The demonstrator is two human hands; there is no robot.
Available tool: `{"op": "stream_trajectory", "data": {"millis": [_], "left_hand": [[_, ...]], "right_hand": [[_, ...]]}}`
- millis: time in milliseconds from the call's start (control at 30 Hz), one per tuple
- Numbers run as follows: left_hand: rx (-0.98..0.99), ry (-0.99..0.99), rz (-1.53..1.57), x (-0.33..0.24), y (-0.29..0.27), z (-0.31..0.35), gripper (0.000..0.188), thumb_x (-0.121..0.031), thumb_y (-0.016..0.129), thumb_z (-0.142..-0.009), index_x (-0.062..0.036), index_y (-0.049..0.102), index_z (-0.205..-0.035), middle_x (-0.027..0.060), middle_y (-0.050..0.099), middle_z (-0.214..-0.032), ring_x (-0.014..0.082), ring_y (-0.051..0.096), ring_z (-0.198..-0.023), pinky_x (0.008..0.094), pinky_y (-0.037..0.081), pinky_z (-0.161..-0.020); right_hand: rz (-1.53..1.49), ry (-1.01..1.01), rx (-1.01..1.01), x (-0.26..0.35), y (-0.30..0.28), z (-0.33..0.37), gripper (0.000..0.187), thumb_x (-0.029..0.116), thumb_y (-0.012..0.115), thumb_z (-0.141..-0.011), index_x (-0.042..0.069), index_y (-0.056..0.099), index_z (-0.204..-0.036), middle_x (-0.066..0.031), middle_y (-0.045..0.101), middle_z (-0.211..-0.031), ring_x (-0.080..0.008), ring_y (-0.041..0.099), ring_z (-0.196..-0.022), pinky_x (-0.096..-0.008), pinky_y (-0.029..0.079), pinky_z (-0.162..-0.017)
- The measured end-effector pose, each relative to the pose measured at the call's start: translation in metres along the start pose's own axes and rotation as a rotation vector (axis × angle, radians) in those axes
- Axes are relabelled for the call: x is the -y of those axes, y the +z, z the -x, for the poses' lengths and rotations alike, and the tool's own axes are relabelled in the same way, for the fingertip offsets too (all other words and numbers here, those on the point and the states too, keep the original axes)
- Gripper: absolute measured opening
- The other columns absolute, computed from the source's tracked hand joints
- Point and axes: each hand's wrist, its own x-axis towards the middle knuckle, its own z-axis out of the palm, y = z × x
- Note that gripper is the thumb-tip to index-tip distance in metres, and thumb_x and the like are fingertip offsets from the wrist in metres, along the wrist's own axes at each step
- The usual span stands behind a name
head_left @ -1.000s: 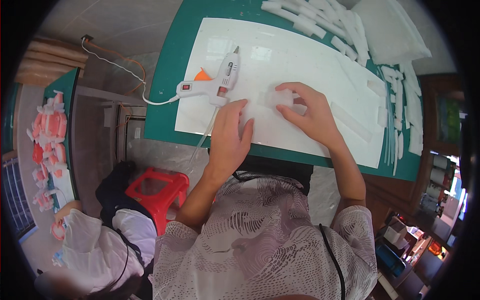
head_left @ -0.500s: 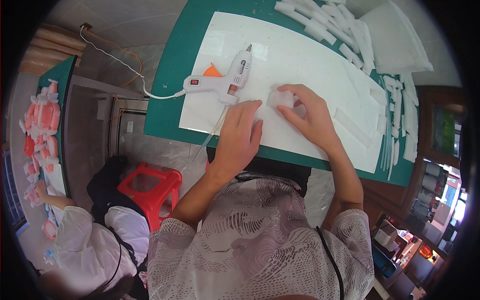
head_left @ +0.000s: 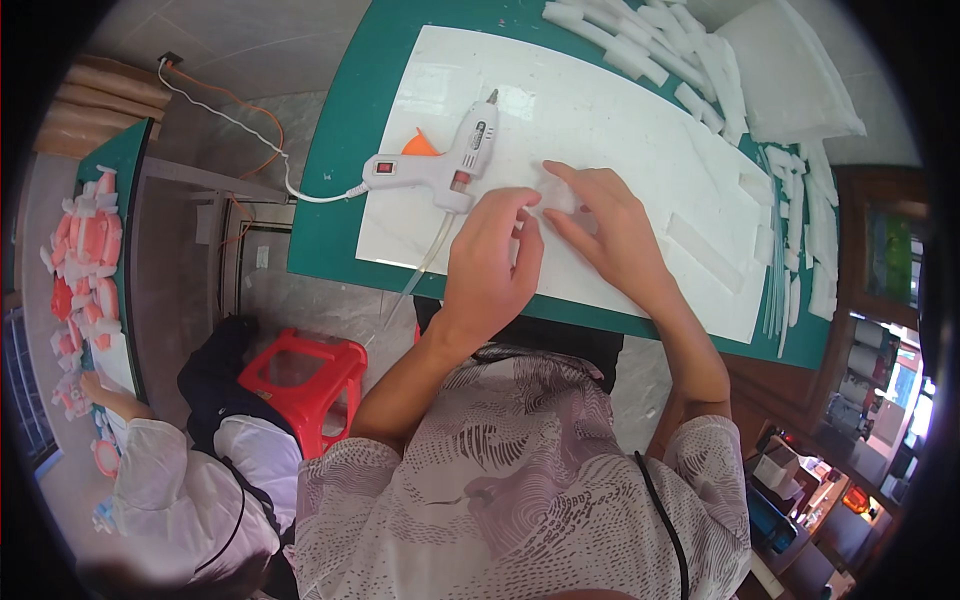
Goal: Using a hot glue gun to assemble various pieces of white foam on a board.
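At the far left, pink-and-white foam pieces (head_left: 95, 235) lie heaped on a side table, where a co-worker's hand (head_left: 95, 388) reaches in from a white sleeve (head_left: 150, 460). A red plastic stool (head_left: 345, 365) stands between that person and the near green table (head_left: 330, 200). On the table lies a glossy white board (head_left: 600, 120), and on its left part rests a white glue gun (head_left: 450, 170), nozzle pointing away, a red switch on its handle, an orange piece (head_left: 418, 143) beside it and a clear glue stick (head_left: 430, 255) trailing from its rear. Just right of the gun, the left hand (head_left: 492, 265) is half curled, with a gap between thumb and fingers; whether it grips anything, or touches the block, I cannot tell. The foam block (head_left: 563, 195) sits over the middle of the board, between the two hands: small, squarish, milky white and slightly translucent, its soft edges nearly melting into the white beneath. The right hand (head_left: 622, 235) is partly open around it, forefinger along the far side and thumb along the near side, holding it lightly. Farther right lie a flat foam strip (head_left: 705, 252), thin clear rods (head_left: 775, 270), stacked white foam lengths (head_left: 822, 230) and, behind them, a puffy white bag (head_left: 795, 80).
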Motion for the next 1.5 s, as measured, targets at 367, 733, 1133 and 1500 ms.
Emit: {"op": "stream_trajectory", "data": {"millis": [367, 733, 1133, 1500], "left_hand": [[0.03, -0.069, -0.034, 0.001, 0.015, -0.016, 0.022, -0.004, 0.071, -0.085, 0.0018, 0.062, -0.104, 0.0107, 0.067, -0.089, 0.0167, 0.065, -0.082, 0.0292, 0.053, -0.076], [0.087, -0.22, 0.027, -0.004, 0.013, -0.022, 0.017, 0.0, 0.068, -0.086, 0.0023, 0.06, -0.101, 0.0068, 0.064, -0.089, 0.0114, 0.062, -0.08, 0.0257, 0.052, -0.075], [0.126, -0.191, 0.014, -0.008, 0.006, -0.028, 0.021, -0.005, 0.066, -0.085, 0.0018, 0.059, -0.104, 0.0105, 0.062, -0.084, 0.0182, 0.062, -0.076, 0.0303, 0.052, -0.073], [0.23, -0.22, 0.073, -0.009, 0.0, -0.029, 0.02, -0.005, 0.06, -0.093, 0.0004, 0.058, -0.112, 0.0059, 0.06, -0.1, 0.0118, 0.057, -0.092, 0.0255, 0.047, -0.081]], "right_hand": [[-0.009, -0.122, -0.092, -0.01, 0.011, 0.004, 0.055, 0.005, 0.071, -0.076, 0.002, 0.057, -0.13, -0.0136, 0.062, -0.101, -0.0319, 0.056, -0.096, -0.0395, 0.049, -0.088], [0.009, -0.142, -0.109, -0.015, 0.017, 0.006, 0.064, 0.007, 0.072, -0.077, 0.003, 0.051, -0.137, -0.0121, 0.058, -0.108, -0.0295, 0.053, -0.102, -0.0367, 0.046, -0.093], [0.108, 0.071, -0.076, -0.021, -0.031, 0.052, 0.058, 0.011, 0.072, -0.079, 0.005, 0.052, -0.133, -0.0165, 0.054, -0.12, -0.0357, 0.051, -0.112, -0.043, 0.042, -0.099], [0.02, 0.11, -0.063, -0.038, -0.035, 0.08, 0.038, 0.007, 0.067, -0.083, 0.006, 0.061, -0.12, -0.014, 0.058, -0.117, -0.033, 0.053, -0.109, -0.04, 0.042, -0.099]]}}
